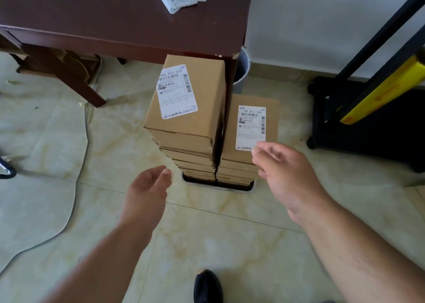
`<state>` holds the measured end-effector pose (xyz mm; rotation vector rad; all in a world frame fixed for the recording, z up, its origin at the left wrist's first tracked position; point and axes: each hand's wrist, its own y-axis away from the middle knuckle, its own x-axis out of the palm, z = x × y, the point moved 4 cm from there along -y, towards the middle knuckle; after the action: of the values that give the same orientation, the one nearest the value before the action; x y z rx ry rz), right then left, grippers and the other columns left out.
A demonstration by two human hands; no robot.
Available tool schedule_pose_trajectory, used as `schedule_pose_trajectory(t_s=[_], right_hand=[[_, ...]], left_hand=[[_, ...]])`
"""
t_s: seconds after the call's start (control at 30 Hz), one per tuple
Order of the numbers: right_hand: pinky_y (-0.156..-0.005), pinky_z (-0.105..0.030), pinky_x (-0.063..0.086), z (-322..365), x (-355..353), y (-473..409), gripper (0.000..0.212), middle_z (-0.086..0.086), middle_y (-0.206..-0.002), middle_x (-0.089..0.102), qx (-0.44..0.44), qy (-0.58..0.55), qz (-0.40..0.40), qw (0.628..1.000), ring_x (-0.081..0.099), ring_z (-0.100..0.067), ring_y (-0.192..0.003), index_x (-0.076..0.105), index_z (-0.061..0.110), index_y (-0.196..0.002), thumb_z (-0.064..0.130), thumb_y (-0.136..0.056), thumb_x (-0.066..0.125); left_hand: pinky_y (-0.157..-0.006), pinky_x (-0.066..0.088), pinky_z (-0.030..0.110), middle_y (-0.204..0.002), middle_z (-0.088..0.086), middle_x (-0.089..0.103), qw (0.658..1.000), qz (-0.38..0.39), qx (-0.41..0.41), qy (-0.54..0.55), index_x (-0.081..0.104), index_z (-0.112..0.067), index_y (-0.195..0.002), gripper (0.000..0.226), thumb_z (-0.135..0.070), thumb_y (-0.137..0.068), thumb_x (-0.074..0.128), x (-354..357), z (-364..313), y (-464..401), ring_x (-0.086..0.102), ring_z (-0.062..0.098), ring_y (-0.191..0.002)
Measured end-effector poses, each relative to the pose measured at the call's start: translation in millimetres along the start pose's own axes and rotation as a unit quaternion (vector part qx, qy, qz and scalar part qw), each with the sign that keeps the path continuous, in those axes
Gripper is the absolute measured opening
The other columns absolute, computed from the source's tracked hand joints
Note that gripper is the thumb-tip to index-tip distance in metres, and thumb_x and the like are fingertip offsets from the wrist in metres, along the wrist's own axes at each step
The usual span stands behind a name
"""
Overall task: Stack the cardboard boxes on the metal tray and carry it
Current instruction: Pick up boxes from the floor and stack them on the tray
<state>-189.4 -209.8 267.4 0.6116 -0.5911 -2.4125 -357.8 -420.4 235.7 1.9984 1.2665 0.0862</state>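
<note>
Just short of the tray (251, 189), both my hands hang in the air with nothing in them. The fingers (264, 152) of my right hand (292, 176) are loosely curled and apart, their tips in front of the lower corner of the label on the shorter stack, though I cannot tell whether they touch it. My left hand (147, 189) is open too, fingers relaxed, on the near left side of the tray and not touching any box.

The tray sits on the floor (207, 233) with two stacks of boxes on it, side by side and pressed together. The tall stack (186, 123) on the left rises to the corner of the bench (119, 22); the short stack (248, 128) on the right stands lower.

What worries me is the lift. The tall stack looks uneven, its box edges stepping out from one another, so I think a tilt of the tray could make the upper boxes slide or topple. Its top also sits right by the bench corner, and I judge that lifting straight up could knock it there. Only a thin rim of tray shows, so a poor grip could slip. The uneven heights may leave the load lopsided. A cable (86, 141) lies on the floor left of the tray, and I could trip on it.

The label on the tall stack reads what looks like "486 A03 035" above barcodes; the short stack's reads "130 A11 355". The smaller print is too fine to read.
</note>
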Motion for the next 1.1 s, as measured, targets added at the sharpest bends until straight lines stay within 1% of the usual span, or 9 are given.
schedule_pose_trajectory(t_s=[0.17,0.23,0.33,0.4,0.53,0.67,0.9,1.0,1.1], right_hand=[[-0.112,-0.039,0.047,-29.8,-72.6,13.7,0.028,0.013,-0.131,0.068,0.020,-0.017,-0.047,0.999,0.064,-0.011,-0.122,0.069,0.030,-0.124,0.036,-0.097,0.068],[-0.109,-0.036,0.048,-43.9,-105.7,17.0,0.026,0.012,-0.131,0.067,0.038,-0.023,-0.063,0.997,0.064,-0.012,-0.122,0.067,0.032,-0.122,0.038,-0.097,0.067],[-0.096,-0.025,0.049,-66.8,-153.5,21.8,0.043,0.013,-0.133,0.065,0.072,-0.031,-0.081,0.994,0.064,-0.010,-0.120,0.064,0.027,-0.137,0.041,-0.097,0.067],[-0.101,-0.029,0.049,-83.2,-184.5,24.7,0.042,0.011,-0.131,0.067,0.079,-0.042,-0.087,0.992,0.064,-0.008,-0.117,0.065,0.027,-0.136,0.040,-0.096,0.067],[-0.102,-0.029,0.044,-123.3,-269.6,36.3,0.048,0.011,-0.134,0.063,0.106,-0.055,-0.108,0.987,0.059,-0.009,-0.119,0.059,0.024,-0.142,0.040,-0.098,0.065],[-0.100,-0.030,0.042,-152.3,-328.1,41.8,0.054,0.008,-0.141,0.061,0.114,-0.053,-0.122,0.985,0.061,-0.016,-0.125,0.055,0.025,-0.147,0.047,-0.098,0.062],[-0.098,-0.027,0.037,-220.3,-459.1,61.9,0.055,0.001,-0.149,0.057,0.145,-0.081,-0.177,0.970,0.055,-0.015,-0.131,0.051,0.018,-0.151,0.040,-0.101,0.060],[-0.098,-0.026,0.035,-243.9,-497.1,60.9,0.055,0.000,-0.150,0.056,0.157,-0.078,-0.191,0.966,0.053,-0.015,-0.134,0.051,0.016,-0.151,0.039,-0.101,0.061],[-0.101,-0.029,0.038,-264.1,-523.5,59.0,0.056,-0.001,-0.150,0.057,0.166,-0.062,-0.208,0.962,0.053,-0.017,-0.135,0.052,0.016,-0.150,0.039,-0.100,0.062]], left_hand=[[-0.097,0.056,0.035,-0.110,0.002,0.076,0.998,0.046,0.036,-0.006,0.070,-0.026,-0.108,0.011,-0.029,-0.103,0.061,56.9,-9.7,44.4,0.072,0.013,-0.108],[-0.099,0.056,0.038,-0.109,0.002,0.077,0.996,0.073,0.052,-0.021,0.071,-0.027,-0.110,0.012,-0.030,-0.103,0.062,89.5,-17.3,63.2,0.073,0.013,-0.107],[-0.102,0.056,0.047,-0.109,-0.007,0.077,0.989,0.111,0.076,-0.066,0.070,-0.035,-0.113,0.020,-0.045,-0.096,0.067,147.4,-27.3,91.9,0.073,0.013,-0.105],[-0.103,0.055,0.046,-0.114,-0.014,0.074,0.982,0.138,0.091,-0.086,0.068,-0.038,-0.117,0.036,-0.056,-0.086,0.067,188.0,-32.6,111.8,0.070,0.009,-0.108],[-0.104,0.055,0.041,-0.125,-0.015,0.069,0.969,0.194,0.093,-0.118,0.062,-0.035,-0.132,0.037,-0.047,-0.097,0.066,284.9,-28.7,163.1,0.067,0.006,-0.114],[-0.102,0.056,0.042,-0.126,-0.016,0.066,0.958,0.229,0.094,-0.142,0.059,-0.044,-0.124,0.028,-0.047,-0.097,0.065,345.2,-20.4,193.7,0.067,0.007,-0.110],[-0.108,0.052,0.042,-0.136,-0.016,0.060,0.935,0.284,0.084,-0.193,0.056,-0.038,-0.139,0.043,-0.049,-0.098,0.063,466.6,0.1,273.4,0.062,0.009,-0.121],[-0.107,0.052,0.043,-0.134,-0.020,0.061,0.930,0.300,0.077,-0.198,0.056,-0.044,-0.134,0.046,-0.058,-0.091,0.065,501.3,14.3,287.5,0.062,0.008,-0.121],[-0.108,0.051,0.044,-0.132,-0.022,0.061,0.929,0.311,0.068,-0.191,0.057,-0.043,-0.135,0.065,-0.068,-0.075,0.064,527.1,30.9,296.0,0.061,0.008,-0.124]])
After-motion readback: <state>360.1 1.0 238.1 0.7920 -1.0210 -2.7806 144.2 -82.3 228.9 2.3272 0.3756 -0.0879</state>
